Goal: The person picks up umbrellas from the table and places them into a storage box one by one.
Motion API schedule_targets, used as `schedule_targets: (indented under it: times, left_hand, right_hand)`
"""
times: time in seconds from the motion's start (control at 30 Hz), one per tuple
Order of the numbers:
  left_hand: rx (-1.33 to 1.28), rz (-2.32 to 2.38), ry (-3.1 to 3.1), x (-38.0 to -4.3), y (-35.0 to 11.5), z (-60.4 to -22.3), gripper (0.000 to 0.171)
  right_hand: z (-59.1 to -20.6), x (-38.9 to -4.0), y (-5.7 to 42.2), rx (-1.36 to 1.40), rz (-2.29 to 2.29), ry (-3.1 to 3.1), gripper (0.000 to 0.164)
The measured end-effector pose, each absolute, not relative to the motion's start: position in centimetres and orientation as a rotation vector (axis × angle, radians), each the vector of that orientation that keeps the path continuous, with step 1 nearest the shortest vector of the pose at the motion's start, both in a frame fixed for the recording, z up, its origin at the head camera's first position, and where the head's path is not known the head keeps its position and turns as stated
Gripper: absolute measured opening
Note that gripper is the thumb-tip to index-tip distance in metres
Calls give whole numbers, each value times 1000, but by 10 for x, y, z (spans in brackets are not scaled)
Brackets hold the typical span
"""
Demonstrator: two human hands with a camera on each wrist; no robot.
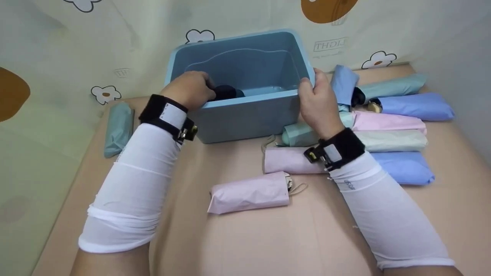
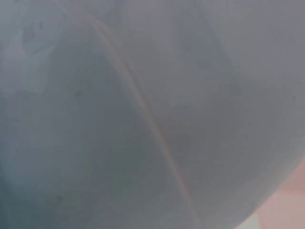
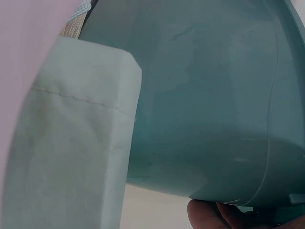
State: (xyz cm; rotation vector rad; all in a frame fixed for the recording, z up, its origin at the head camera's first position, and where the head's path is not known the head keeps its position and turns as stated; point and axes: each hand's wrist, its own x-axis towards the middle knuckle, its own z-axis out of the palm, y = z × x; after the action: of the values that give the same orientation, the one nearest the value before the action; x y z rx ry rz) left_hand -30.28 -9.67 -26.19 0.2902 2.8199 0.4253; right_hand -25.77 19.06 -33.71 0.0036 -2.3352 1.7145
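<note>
A blue-grey plastic bin [image 1: 245, 120] stands at the back of the table. Over its front left rim my left hand [image 1: 190, 90] reaches in, its curled fingers at a black object [image 1: 225, 92] inside; the fingertips are partly hidden. My right hand [image 1: 320, 105] grips the bin's right rim, thumb outside. Fingers [image 3: 207, 214] of that hand show at the edge of the bin [image 3: 205, 109] in the right wrist view. Blurred grey-blue bin wall [image 2: 143, 114] fills most of the left wrist view. Closest to me lies a folded pink umbrella [image 1: 249, 193] in its sleeve.
Several folded umbrellas in sleeves lie right of the bin, among them a blue one [image 1: 418, 106], a pale green one [image 1: 395, 140] and a pink one [image 1: 291, 160]. Another green umbrella [image 1: 119, 129] lies at the left edge. A flower-patterned curtain [image 1: 145, 30] hangs behind.
</note>
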Motion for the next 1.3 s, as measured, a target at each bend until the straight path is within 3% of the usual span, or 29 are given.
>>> schedule_targets:
  times: [1.3]
  left_hand:
    - [312, 408, 2832, -303, -97, -264, 44]
  right_hand:
    - [-337, -257, 191, 10, 1698, -2332, 52]
